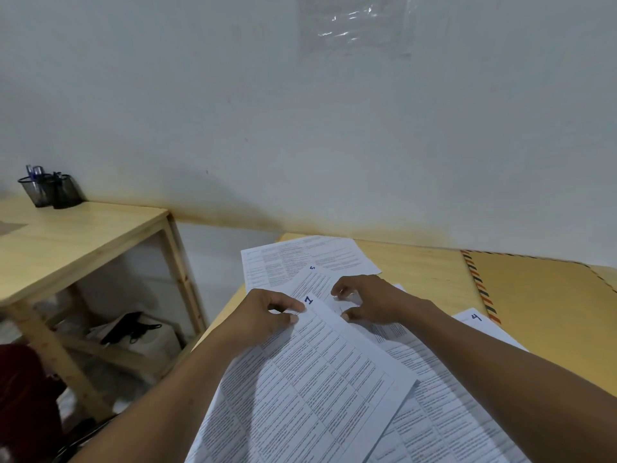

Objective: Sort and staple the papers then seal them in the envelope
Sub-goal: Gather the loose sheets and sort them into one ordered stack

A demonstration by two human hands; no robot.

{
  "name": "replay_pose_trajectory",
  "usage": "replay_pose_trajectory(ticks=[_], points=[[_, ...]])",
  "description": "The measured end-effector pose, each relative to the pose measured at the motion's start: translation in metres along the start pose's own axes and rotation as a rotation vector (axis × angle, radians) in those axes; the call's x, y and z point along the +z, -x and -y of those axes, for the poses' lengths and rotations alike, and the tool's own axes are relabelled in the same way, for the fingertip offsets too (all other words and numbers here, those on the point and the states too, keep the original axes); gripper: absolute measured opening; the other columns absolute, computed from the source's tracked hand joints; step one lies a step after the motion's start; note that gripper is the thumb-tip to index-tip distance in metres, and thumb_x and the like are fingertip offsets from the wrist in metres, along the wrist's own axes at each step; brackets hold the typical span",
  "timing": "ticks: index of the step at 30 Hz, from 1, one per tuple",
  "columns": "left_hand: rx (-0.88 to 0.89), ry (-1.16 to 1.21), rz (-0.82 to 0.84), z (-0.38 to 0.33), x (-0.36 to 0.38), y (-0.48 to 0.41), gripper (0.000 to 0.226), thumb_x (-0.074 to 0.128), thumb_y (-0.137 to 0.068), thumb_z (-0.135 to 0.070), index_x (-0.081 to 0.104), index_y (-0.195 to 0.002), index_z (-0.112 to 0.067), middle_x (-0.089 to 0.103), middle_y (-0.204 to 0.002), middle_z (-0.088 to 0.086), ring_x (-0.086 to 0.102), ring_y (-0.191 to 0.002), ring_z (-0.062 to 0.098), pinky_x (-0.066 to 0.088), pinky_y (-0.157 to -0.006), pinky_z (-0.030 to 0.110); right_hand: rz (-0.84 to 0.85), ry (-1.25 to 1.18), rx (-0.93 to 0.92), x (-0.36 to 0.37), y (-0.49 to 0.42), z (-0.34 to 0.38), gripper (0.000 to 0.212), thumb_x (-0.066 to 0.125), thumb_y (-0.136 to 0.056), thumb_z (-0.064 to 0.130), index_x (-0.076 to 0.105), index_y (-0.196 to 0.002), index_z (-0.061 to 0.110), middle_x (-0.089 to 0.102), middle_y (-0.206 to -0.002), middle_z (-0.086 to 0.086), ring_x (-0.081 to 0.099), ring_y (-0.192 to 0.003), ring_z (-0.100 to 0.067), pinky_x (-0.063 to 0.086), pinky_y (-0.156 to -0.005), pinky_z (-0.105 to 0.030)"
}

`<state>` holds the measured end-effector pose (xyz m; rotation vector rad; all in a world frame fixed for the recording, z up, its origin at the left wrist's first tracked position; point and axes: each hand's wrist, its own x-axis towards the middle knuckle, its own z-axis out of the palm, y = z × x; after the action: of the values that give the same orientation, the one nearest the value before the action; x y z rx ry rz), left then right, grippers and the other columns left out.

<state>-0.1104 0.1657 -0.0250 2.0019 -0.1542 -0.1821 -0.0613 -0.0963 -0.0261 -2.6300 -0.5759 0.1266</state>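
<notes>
Several printed sheets lie spread on the wooden table. My left hand (pixel 267 312) pinches the top corner of the sheet marked 1 (pixel 317 389), which lies on top, near me. My right hand (pixel 364 302) has its fingers curled on the papers just beyond that sheet, pinching at an edge there. The sheet marked 5 (pixel 314 279) peeks out above my hands, and another unmarked sheet (pixel 300 255) lies farther back. The sheet marked 4 (pixel 477 320) lies at the right under my right forearm. A brown envelope (pixel 541 302) with a striped border rests at the far right.
The table (pixel 424 262) stands against a white wall. A second wooden table (pixel 73 235) at the left carries black mesh pen holders (pixel 50 192). Under it are a shelf and a black mask (pixel 133 325). A gap separates the two tables.
</notes>
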Motion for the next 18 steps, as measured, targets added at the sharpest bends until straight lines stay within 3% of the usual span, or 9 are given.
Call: replay_pose_trajectory(ticks=[6,10,16,18], points=[[-0.009,-0.018,0.023,0.003,-0.007,0.002,0.019,0.081,-0.086,-0.017,0.083,-0.094,-0.034,0.077,-0.109,-0.005,0.071,-0.105,0.012,0.054,-0.104,0.036,-0.015,-0.01,-0.016,0.003,-0.002,0.0,0.044,0.082,-0.077,0.035,0.062,-0.116,0.035,0.068,-0.114,0.006,0.061,-0.106,-0.01,0.05,-0.096,-0.039],[-0.003,-0.015,0.004,-0.001,-0.011,0.001,0.019,0.081,-0.085,-0.018,0.083,-0.093,-0.035,0.077,-0.105,-0.009,0.071,-0.103,0.01,0.054,-0.103,0.034,-0.035,0.018,-0.011,-0.002,-0.008,0.003,0.043,0.079,-0.079,0.029,0.061,-0.116,0.038,0.063,-0.106,0.006,0.059,-0.1,-0.014,0.051,-0.089,-0.035],[0.069,0.022,-0.057,-0.029,-0.012,-0.007,0.019,0.078,-0.088,-0.011,0.083,-0.092,-0.028,0.077,-0.103,-0.012,0.069,-0.089,-0.001,0.052,-0.087,0.023,-0.157,0.037,-0.027,-0.034,-0.017,0.015,0.05,0.075,-0.083,0.021,0.056,-0.128,0.035,0.06,-0.109,0.006,0.055,-0.092,-0.012,0.044,-0.097,-0.037],[0.115,0.001,-0.106,-0.044,-0.013,-0.012,0.019,0.076,-0.089,-0.012,0.083,-0.094,-0.028,0.077,-0.103,-0.014,0.067,-0.076,-0.003,0.052,-0.078,0.023,-0.289,-0.029,-0.037,-0.05,-0.021,0.02,0.041,0.068,-0.086,0.012,0.061,-0.121,0.031,0.067,-0.095,0.008,0.06,-0.082,-0.014,0.049,-0.094,-0.04]])
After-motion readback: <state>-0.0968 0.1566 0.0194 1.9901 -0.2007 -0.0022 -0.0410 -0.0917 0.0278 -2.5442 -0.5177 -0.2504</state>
